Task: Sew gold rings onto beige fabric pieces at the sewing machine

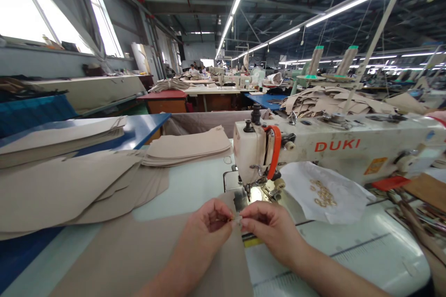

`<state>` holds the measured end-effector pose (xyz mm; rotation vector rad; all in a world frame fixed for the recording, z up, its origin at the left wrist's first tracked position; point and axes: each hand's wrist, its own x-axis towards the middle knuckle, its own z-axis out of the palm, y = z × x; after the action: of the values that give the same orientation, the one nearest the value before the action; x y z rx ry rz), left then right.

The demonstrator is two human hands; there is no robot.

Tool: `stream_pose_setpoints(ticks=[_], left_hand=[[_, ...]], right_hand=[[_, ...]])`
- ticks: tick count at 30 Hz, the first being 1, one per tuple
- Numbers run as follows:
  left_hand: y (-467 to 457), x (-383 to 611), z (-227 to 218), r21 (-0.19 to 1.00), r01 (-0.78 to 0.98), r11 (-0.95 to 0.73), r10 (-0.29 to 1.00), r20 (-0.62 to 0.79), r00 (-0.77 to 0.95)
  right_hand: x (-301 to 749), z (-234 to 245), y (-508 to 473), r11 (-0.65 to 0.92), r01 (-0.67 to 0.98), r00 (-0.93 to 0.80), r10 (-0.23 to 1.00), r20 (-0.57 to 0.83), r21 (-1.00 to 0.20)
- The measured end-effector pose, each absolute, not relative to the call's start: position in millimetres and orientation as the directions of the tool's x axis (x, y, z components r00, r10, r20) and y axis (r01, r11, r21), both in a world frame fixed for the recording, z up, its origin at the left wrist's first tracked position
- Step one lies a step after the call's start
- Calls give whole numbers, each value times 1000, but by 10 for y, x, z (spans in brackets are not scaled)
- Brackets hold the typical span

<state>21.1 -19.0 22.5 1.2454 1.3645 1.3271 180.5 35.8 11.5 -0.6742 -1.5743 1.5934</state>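
Small pale piece point(238, 219), type unclear, pinched by left hand point(205, 231) and right hand point(273, 227) fingertips over beige fabric panel point(149, 236). DUKI sewing machine point(303, 141) at 1 o'clock; gold rings point(324, 196) on white sheet point(296, 183) near 3 o'clock.

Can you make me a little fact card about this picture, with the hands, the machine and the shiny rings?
Left hand: pinching a tiny pale piece, too small to identify
Right hand: pinching the same piece
Under left hand: flat beige panel
Machine: white sewing machine with red "DUKI" letters
Rings: small gold-coloured rings, heaped on a crinkled white sheet
Left side: stacked flat beige pieces
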Motion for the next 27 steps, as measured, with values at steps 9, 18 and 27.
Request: stream_pose_setpoints(ticks=[9, 18, 27], left_hand=[[-202, 260, 267, 981, 187, -51, 983, 83, -167], [-277, -27, 245, 550, 827, -115, 968, 249, -30], [-580, 70, -32, 197, 943, -267, 910, 374, 180]], right_hand=[[1805, 133, 360, 180, -23, -565, 809, 162, -983], [1878, 196, 363, 178, 195, -550, 834, 43, -965], [1747, 312, 484, -52, 358, -551, 795, -256, -932]])
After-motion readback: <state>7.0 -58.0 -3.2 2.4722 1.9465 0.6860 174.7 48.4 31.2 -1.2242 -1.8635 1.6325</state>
